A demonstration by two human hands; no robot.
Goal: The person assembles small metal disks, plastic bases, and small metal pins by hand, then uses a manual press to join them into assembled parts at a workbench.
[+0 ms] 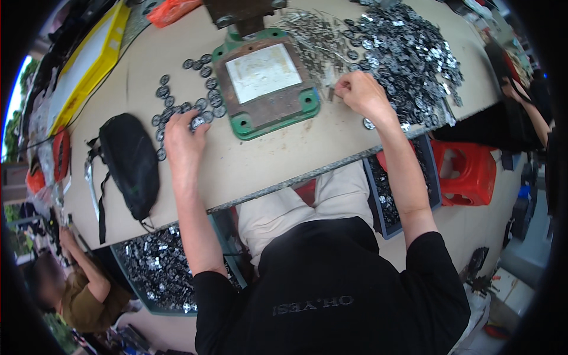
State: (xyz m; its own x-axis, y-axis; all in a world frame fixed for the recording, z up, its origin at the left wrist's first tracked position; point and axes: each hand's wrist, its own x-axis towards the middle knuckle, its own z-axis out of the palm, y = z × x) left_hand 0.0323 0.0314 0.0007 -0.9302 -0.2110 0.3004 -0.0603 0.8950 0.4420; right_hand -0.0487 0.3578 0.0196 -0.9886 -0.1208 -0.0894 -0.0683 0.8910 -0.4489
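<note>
Among loose round black discs (167,102) with silvery markings, my left hand (183,139) closes its thumb and fingers on one black disc (197,122). My right hand (365,96) is closed in a pinch at the left edge of a big pile of black and silver parts (408,53). What its fingertips hold is too small to make out. Between my hands stands a press with a green base (275,125) and a pale plate (263,72) on its bed. Behind my right hand lies a heap of thin metal pins (310,35).
A black pouch (129,163) lies left of my left hand. Below the table edge stand a green bin (137,296) and a grey crate (387,228), both holding black parts. A red stool (467,177) is at the right. Other people work at both sides.
</note>
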